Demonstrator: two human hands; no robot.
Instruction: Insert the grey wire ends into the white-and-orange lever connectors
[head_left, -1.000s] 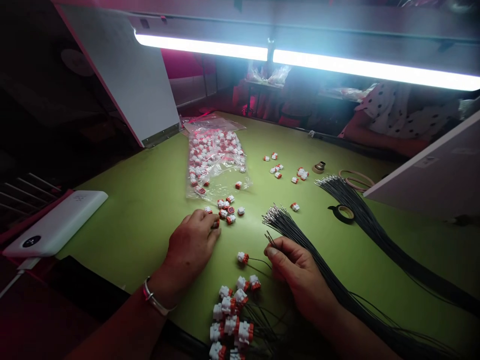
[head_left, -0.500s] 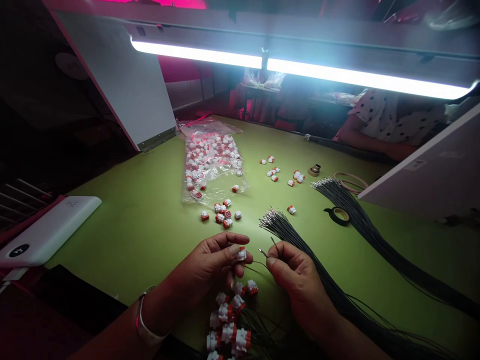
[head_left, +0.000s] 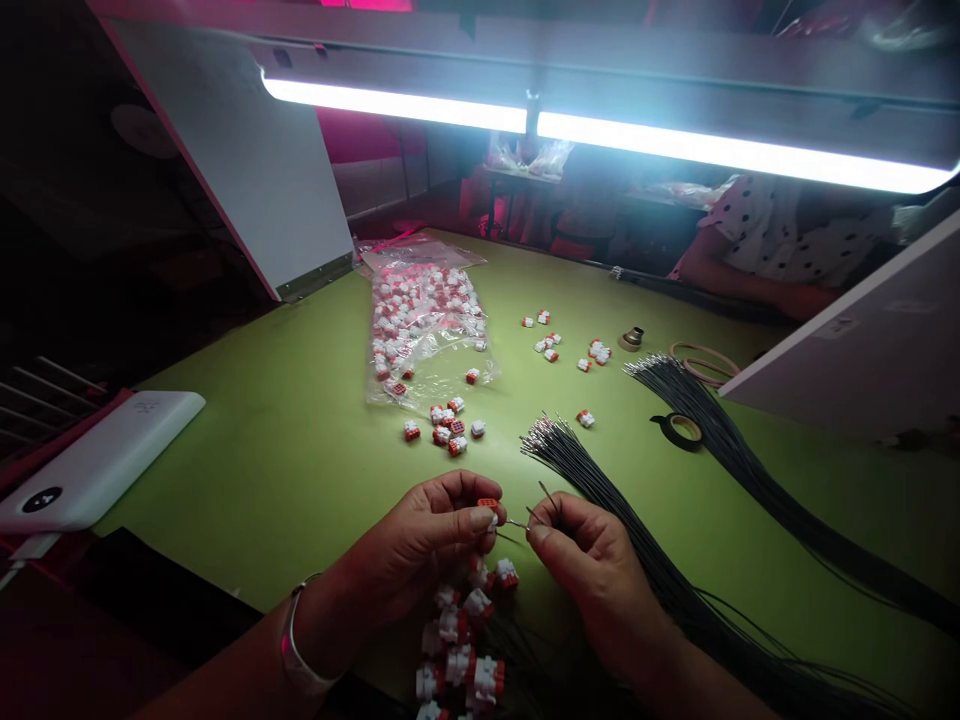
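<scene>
Between thumb and fingers, my left hand (head_left: 442,525) grips a small orange-and-white connector (head_left: 489,508), its orange gridded face tilted up. Thin dark wires with metal tips are pinched in my right hand (head_left: 589,550); one tip (head_left: 517,523) points at the connector, very close to it. Whether it touches is too small to tell. Below my hands lies a pile of connectors (head_left: 459,662) with dark wires. Just right of my right hand runs a bundle of black wires (head_left: 622,510) with bare metal ends. Several loose connectors (head_left: 448,425) sit beyond my left hand.
A clear bag of connectors (head_left: 427,320) lies at the back. To the right are another wire bundle (head_left: 720,430), black tape (head_left: 684,431) and rings. A white power bank (head_left: 112,460) sits left. Lamps hang overhead; a person in dotted sleeves (head_left: 750,225) is across the table.
My left hand has turned the connector so its orange face shows. The wire tip in my right hand and the connector are now closer together.
</scene>
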